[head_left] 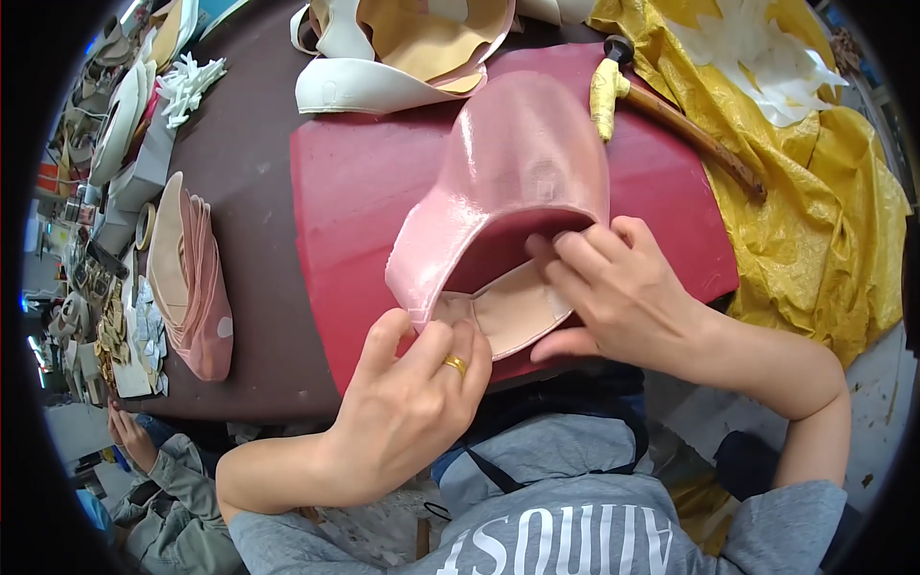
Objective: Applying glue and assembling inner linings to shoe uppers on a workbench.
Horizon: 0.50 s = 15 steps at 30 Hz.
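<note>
The pink shoe upper point(522, 144) lies at the centre of the frame on a red mat point(355, 201), toe pointing to the top, long axis running roughly top to bottom. White letters point(578, 539) mark the grey shirt point(565, 491) at the bottom. Below the toe, the 2 hands are apart: the left hand point(407, 412) pinches the lower-left edge, the right hand point(623, 297) curls at the right edge, grip unclear.

Shoe workshop; hammer point(690, 136), stacked uppers point(199, 287), bench point(257, 230)
</note>
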Each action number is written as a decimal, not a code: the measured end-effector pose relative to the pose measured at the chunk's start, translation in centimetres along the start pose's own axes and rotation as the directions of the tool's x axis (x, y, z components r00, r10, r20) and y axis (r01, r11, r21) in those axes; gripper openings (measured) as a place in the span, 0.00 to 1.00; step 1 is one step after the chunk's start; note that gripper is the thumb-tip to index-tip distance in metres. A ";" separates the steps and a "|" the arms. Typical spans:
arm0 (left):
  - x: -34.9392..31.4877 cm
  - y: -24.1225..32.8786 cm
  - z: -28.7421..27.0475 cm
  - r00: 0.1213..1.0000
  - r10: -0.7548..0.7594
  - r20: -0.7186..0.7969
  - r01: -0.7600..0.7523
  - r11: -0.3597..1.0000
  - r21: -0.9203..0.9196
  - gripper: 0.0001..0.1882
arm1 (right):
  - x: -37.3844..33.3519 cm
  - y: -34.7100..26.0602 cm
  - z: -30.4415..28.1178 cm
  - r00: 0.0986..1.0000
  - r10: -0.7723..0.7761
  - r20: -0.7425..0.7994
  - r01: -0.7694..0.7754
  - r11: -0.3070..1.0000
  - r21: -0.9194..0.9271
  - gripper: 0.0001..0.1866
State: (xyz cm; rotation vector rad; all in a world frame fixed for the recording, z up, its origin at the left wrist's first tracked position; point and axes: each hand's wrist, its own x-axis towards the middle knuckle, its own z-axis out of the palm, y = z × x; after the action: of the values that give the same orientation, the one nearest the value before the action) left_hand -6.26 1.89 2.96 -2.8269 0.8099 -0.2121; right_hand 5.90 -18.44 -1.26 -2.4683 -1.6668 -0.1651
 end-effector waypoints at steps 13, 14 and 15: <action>-1.3 1.4 1.0 0.994 -0.067 -0.084 0.077 0.990 0.122 0.13 | -0.1 -2.9 -0.6 0.991 -0.133 0.008 0.133 0.991 0.029 0.29; -1.5 1.7 1.1 0.992 -0.091 -0.085 0.102 0.984 0.145 0.13 | -0.2 -2.9 -0.7 0.992 -0.124 0.029 0.123 0.992 0.035 0.29; -1.6 1.8 1.1 0.990 -0.114 -0.087 0.127 0.978 0.168 0.13 | -0.1 -3.0 -0.7 0.992 -0.116 0.049 0.114 0.993 0.040 0.29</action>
State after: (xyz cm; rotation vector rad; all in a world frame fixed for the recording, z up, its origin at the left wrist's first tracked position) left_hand -8.28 1.38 1.33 -2.7193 0.6024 -0.3919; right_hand 3.09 -17.63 -0.35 -2.3704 -1.8168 -0.0843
